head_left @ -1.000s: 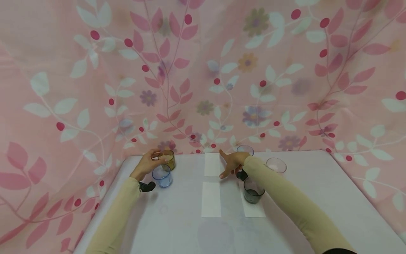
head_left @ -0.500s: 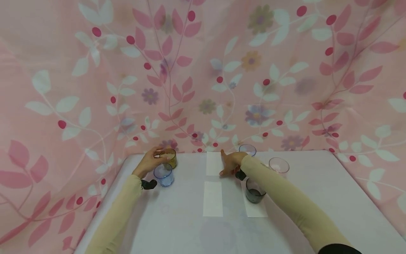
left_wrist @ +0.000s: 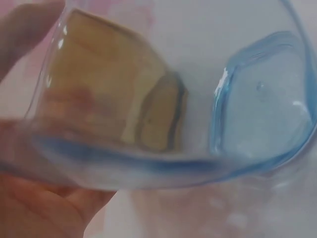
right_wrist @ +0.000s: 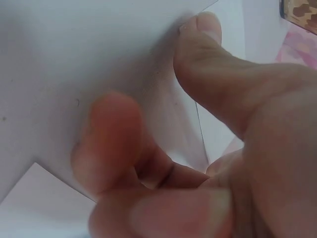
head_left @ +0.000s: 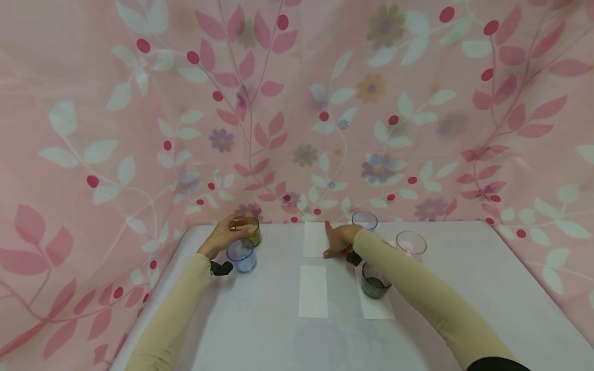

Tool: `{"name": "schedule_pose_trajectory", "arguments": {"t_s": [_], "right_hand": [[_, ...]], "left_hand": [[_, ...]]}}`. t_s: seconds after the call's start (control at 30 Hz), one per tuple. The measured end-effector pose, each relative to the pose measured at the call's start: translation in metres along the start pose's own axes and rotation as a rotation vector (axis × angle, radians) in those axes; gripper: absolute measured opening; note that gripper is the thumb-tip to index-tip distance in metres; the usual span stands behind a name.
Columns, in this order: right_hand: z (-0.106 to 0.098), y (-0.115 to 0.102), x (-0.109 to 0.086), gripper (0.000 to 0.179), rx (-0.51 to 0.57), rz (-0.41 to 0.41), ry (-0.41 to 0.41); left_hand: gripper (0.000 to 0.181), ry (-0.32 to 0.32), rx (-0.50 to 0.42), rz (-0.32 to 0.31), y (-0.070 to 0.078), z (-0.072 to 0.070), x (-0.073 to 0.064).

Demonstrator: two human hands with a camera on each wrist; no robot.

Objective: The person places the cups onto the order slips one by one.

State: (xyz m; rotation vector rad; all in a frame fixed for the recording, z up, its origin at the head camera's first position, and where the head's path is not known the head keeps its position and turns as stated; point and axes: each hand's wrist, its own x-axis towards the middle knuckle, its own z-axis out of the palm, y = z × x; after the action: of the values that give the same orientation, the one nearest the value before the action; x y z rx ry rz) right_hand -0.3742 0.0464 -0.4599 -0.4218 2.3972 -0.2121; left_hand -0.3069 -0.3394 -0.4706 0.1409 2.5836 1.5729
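At the back left of the table, my left hand (head_left: 225,237) holds an amber glass cup (head_left: 254,236), thumb and fingers around its sides. Just in front of that cup stands a blue glass cup (head_left: 243,260); the left wrist view looks through its clear wall at the amber glass. My right hand (head_left: 341,238) is over the right edge of the back white paper strip (head_left: 313,240). A thumb and a finger spread apart touch down along that edge, while the other fingers bend loosely in the right wrist view. Nothing shows between them.
Another white paper strip (head_left: 313,293) lies in front of the first. A dark grey glass cup (head_left: 376,289) stands on a further strip (head_left: 378,312). Behind the right forearm are a blue-rimmed clear cup (head_left: 364,220) and a pinkish clear cup (head_left: 412,245). A floral curtain (head_left: 297,103) hangs behind the table.
Both hands hold nearly the same places. The whole head view has shifted slightly to the right, and the cups and papers look unmoved on the table.
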Motion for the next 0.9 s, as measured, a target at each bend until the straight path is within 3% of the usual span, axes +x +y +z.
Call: {"name": "schedule_pose_trajectory", "arguments": {"t_s": [0.13,0.33,0.63,0.9], "right_hand": [[0.0012,0.0006,0.0010,0.122,-0.010,-0.001,0.004],[-0.0013,-0.0011,0.0015,0.119,-0.047,-0.014,0.007],[0.0039,0.0004,0.0057,0.119,-0.069,-0.025,0.009],[0.0023,0.0018,0.0102,0.121,-0.103,-0.025,0.020]], "left_hand": [[0.070,-0.009,0.022,0.011,-0.0014,0.0014,0.0027],[0.064,-0.042,-0.017,0.036,0.0003,0.0019,0.0055],[0.077,-0.035,0.002,-0.007,-0.0029,0.0027,0.0043],[0.075,-0.024,0.020,-0.018,-0.0044,0.0010,0.0072]]}}
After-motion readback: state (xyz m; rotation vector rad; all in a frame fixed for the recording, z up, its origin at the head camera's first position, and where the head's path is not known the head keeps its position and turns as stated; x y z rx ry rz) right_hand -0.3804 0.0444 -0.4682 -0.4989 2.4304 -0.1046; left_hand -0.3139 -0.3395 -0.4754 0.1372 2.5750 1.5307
